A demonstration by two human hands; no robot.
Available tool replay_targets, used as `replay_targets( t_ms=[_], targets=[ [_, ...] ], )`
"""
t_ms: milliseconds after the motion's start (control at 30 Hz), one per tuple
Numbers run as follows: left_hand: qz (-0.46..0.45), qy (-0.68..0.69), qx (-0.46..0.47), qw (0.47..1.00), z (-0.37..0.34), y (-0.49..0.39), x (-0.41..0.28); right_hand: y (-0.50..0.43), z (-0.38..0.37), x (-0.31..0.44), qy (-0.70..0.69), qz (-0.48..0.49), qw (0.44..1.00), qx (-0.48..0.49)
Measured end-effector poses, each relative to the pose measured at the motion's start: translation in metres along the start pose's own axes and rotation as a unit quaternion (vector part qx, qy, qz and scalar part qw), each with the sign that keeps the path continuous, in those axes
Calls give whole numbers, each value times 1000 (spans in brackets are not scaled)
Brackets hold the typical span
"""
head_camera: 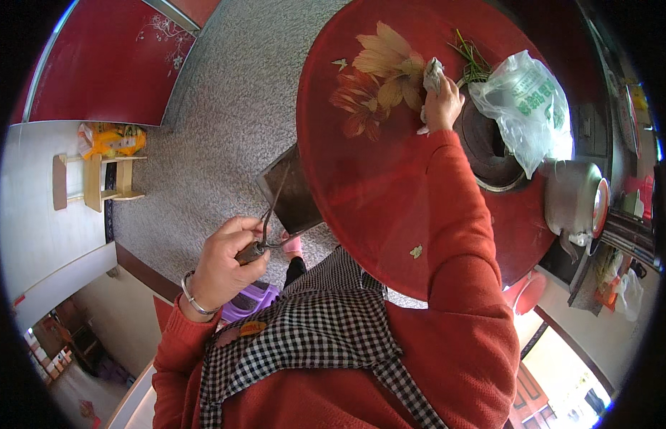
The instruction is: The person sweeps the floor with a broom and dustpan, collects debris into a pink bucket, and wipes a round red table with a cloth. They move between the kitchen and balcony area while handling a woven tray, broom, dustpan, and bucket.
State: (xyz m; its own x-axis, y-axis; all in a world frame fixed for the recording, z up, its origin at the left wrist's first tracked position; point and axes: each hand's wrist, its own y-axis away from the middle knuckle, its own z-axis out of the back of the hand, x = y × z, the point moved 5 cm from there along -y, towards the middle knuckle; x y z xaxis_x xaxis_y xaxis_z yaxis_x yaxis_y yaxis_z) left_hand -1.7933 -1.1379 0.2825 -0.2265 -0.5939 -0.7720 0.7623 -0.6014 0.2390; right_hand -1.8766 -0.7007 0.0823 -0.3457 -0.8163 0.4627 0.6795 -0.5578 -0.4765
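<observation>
My left hand [231, 257] grips the dark handle of a thin metal tool [266, 228], whose long prongs point away past the round table's edge; its exact kind is unclear. On the red round table [376, 198], printed with large flowers, my right hand [444, 104] presses a crumpled pale cloth [434, 78] to the surface. Just right of that hand lies a dark round stove plate [486, 142] with a metal rim. A white plastic bag [537, 107] with green print partly covers it, and green stalks [475, 61] lie beside the bag.
A metal kettle [572, 198] stands at the table's right edge. Below the left edge is a dark metal box [290, 190]. A purple plastic stool or basket [252, 300] is near my legs. A small wooden stool [105, 182] and a yellow bag [113, 139] are at far left.
</observation>
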Motion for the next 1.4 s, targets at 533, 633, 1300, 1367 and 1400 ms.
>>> replay_targets(
  t_ms=[533, 633, 1300, 1367, 1400],
  targets=[
    [-2, 23, 13, 1000, 8, 1, 11, 131, -15, 176, -352, 142, 894, 238],
    [5, 18, 17, 1000, 1, 6, 13, 69, -42, 150, -225, 144, 960, 85],
    [-96, -16, 151, 984, -62, 49, -1, 152, 143, -22, -61, 4, 990, -124],
    [-34, -8, 184, 982, -70, 54, 0, 149, 134, -21, 29, 25, 982, -186],
    [-49, 9, 180, 982, -74, 55, -5, 154, 121, -21, -191, -34, 978, -76]
  ],
)
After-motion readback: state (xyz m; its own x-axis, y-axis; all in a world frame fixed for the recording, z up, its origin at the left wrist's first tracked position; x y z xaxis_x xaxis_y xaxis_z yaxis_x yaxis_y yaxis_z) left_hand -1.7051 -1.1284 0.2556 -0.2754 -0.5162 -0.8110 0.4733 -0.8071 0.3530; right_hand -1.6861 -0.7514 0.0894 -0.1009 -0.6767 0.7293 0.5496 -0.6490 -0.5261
